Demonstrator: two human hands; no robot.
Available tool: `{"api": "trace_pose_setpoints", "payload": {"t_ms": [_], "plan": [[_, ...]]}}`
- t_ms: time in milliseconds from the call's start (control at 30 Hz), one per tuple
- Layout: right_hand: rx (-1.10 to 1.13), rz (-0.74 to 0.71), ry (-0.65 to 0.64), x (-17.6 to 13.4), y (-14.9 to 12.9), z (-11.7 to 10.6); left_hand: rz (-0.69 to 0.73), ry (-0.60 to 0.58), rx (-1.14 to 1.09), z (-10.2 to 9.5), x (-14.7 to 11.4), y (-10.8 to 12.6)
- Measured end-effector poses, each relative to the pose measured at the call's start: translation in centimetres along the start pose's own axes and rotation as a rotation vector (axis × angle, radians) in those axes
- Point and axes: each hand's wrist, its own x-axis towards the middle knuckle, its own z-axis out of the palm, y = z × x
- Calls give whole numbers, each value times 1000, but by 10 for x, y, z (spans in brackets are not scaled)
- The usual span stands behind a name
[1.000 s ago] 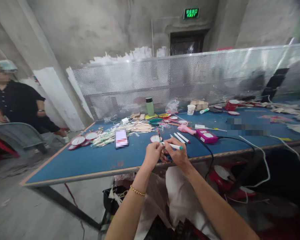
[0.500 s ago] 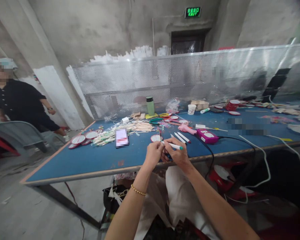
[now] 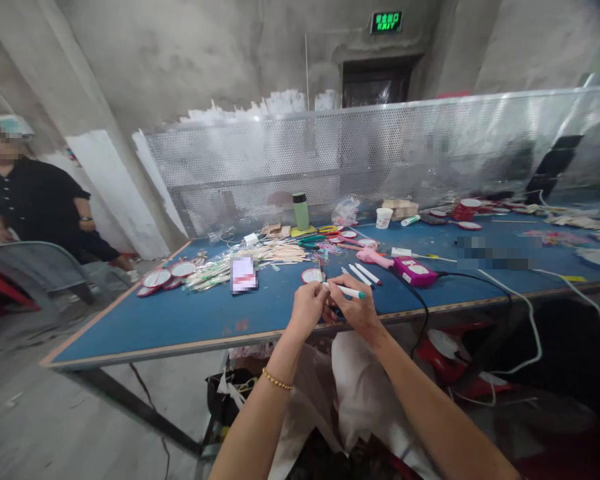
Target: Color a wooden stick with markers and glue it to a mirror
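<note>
My right hand [image 3: 359, 308] is closed round a white marker [image 3: 347, 291] with a green end that points right. Its other end is by my left fingertips. My left hand [image 3: 309, 308] is closed too, fingers pinched at the table's front edge. A thin brown strip [image 3: 322, 269] rises from between my fingers; its lower part is hidden by them. Just behind my left hand lies a round white disc [image 3: 310, 275] with a red rim. Several white markers [image 3: 365, 274] rest on the blue table beyond my right hand.
A phone-like device [image 3: 244, 275] lies left, before a pile of wooden sticks [image 3: 285, 252]. Behind stand a green bottle [image 3: 301, 212] and a paper cup [image 3: 383, 218]. A pink glue gun [image 3: 375, 258] and purple box [image 3: 415, 271] lie right, with cables. A person [image 3: 35, 200] stands far left.
My hands and the marker look almost unmoved. The person at the far left has shifted slightly.
</note>
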Motion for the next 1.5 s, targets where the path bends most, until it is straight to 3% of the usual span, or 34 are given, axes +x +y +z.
{"api": "trace_pose_setpoints", "payload": {"t_ms": [1500], "plan": [[-1, 26, 41, -1, 1, 1, 3, 1, 38, 0, 0, 0]]}}
